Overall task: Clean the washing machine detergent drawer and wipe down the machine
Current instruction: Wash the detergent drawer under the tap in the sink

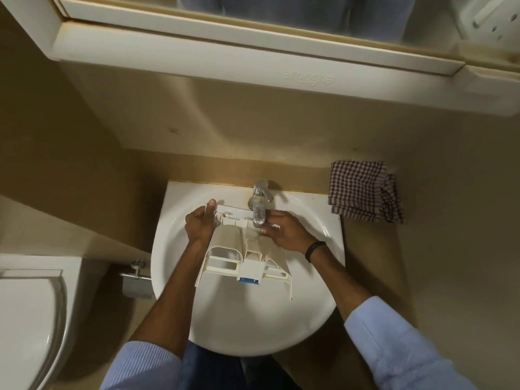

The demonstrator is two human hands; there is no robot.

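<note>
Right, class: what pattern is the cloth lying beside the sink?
Maroon-and-white checks on the cloth; the head view shows it best.

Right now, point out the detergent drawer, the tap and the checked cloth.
detergent drawer (225,243): head view, its beige rounded compartment wall.
tap (259,215): head view, its spout.
checked cloth (357,190): head view, middle of its folded face.

Head camera looks steeply down, close over the sink (213,327).

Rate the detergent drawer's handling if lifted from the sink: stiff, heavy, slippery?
Likely stiff: the detergent drawer is moulded plastic and holds its shape between the left hand and right hand. Probably light, being hollow compartments. Possibly slippery, since it is held under the tap over the sink.
</note>
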